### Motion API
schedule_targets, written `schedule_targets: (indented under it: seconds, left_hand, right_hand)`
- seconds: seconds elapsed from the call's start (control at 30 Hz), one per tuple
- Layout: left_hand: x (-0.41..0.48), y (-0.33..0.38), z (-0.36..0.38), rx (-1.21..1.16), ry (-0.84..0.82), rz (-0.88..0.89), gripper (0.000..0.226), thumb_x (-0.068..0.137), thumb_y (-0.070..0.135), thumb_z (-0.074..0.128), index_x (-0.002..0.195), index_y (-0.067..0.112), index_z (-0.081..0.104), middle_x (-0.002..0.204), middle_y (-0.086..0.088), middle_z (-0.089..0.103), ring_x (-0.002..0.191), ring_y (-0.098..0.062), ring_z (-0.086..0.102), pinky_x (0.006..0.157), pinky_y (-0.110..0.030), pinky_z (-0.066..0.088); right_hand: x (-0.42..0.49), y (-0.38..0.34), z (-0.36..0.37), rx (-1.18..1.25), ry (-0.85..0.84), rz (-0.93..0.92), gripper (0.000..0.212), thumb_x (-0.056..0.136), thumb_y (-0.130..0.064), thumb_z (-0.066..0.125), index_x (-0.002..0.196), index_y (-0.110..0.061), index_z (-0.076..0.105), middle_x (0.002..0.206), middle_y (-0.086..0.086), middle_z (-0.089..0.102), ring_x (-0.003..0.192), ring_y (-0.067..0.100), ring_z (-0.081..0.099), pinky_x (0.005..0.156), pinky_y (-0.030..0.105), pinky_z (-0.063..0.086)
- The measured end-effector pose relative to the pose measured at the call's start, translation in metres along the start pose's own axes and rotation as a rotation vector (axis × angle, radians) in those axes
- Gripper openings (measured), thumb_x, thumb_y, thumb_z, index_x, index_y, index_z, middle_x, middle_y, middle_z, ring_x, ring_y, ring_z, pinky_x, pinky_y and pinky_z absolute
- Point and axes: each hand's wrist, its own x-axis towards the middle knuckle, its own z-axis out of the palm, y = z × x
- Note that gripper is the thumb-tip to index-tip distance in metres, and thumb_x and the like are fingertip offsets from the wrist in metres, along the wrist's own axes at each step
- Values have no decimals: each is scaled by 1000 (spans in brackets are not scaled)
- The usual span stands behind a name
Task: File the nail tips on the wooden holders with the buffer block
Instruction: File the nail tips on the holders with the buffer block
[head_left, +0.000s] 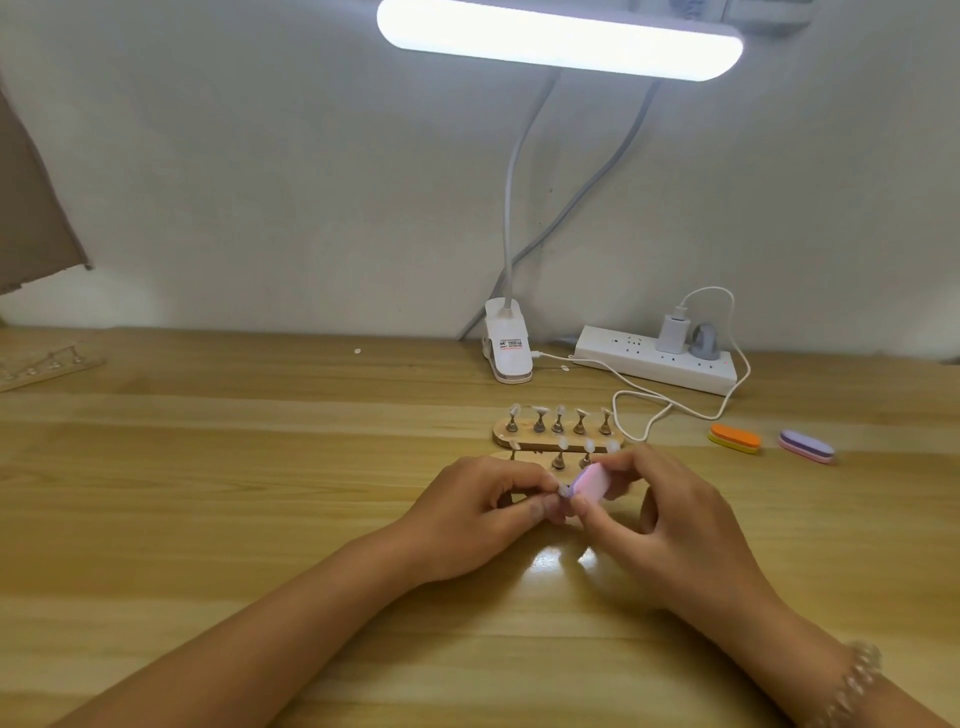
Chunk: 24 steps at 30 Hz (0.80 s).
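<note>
Two wooden holders lie mid-table, each carrying several clear nail tips on small metal stands. The far holder is fully in view; the near holder is partly hidden behind my hands. My left hand pinches one nail tip between thumb and fingers. My right hand grips a pink buffer block, whose end touches that nail tip.
An orange-and-yellow buffer and a purple one lie to the right. Behind the holders stand a white clip lamp base..., a power strip and a looping white cable. Another wooden holder sits at the far left.
</note>
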Motion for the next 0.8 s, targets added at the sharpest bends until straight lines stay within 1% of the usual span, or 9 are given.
schedule_targets:
  seconds: [0.1,0.2,0.27,0.33,0.43,0.47,0.57,0.7,0.8]
  left_hand:
    - [-1,-1,0,21,11,-12,17,98,15,60,101,22,75,84,17,68,75,-3,56,72,-37,45]
    - [0,0,0,40,13,-16,16,98,16,60,94,26,73,82,18,68,76,-11,58,74,-42,47]
    - [-1,1,0,51,13,-6,18,98,18,60,89,31,71,77,22,64,72,-7,54,71,-40,46]
    - [-1,0,1,47,14,-10,17,98,17,60,93,27,72,78,22,64,72,-9,55,70,-37,45]
    - [-1,0,0,50,19,-16,16,98,16,60,96,25,74,77,22,64,69,-3,52,68,-33,42]
    - [-1,1,0,38,15,-19,16,98,17,60,94,27,73,79,21,66,72,-3,55,70,-34,44]
    - [-2,3,2,19,27,-14,15,98,19,60,95,28,71,89,18,73,78,-5,62,74,-36,48]
    - [-3,0,4,-6,55,4,8,96,13,61,101,17,66,89,15,72,62,-3,50,62,-29,39]
    - [-3,1,2,-1,51,26,7,96,13,62,97,17,68,85,19,68,59,0,46,60,-24,37]
  right_hand:
    - [-5,-6,2,-63,-71,-94,25,75,-45,70,95,-33,60,86,-18,57,70,-5,52,56,14,35]
    - [-3,-6,1,-21,-51,-39,27,75,-45,70,95,-31,61,86,-18,59,73,-3,55,61,20,40]
    - [-2,-4,1,-47,1,-6,26,75,-41,74,95,-31,61,86,-20,59,71,-7,52,61,22,38]
    - [-6,-7,2,-108,-39,-63,26,75,-46,69,95,-33,59,87,-21,58,68,-6,51,56,18,36]
    - [-6,-6,2,-54,-69,-38,28,75,-50,67,96,-32,61,87,-18,61,70,-1,55,59,23,43]
    - [-3,-2,1,-33,-41,1,28,76,-46,71,98,-30,63,88,-17,62,70,-1,55,62,25,43]
    - [1,5,0,30,40,52,28,77,-35,76,101,-27,64,90,-15,63,67,-3,53,62,20,35]
    - [-7,-8,2,-11,-53,-82,31,79,-51,63,105,-33,61,94,-21,60,65,3,54,56,17,38]
    - [-2,-4,2,-12,-47,-40,28,82,-43,70,107,-31,64,94,-21,59,70,-9,53,60,17,36]
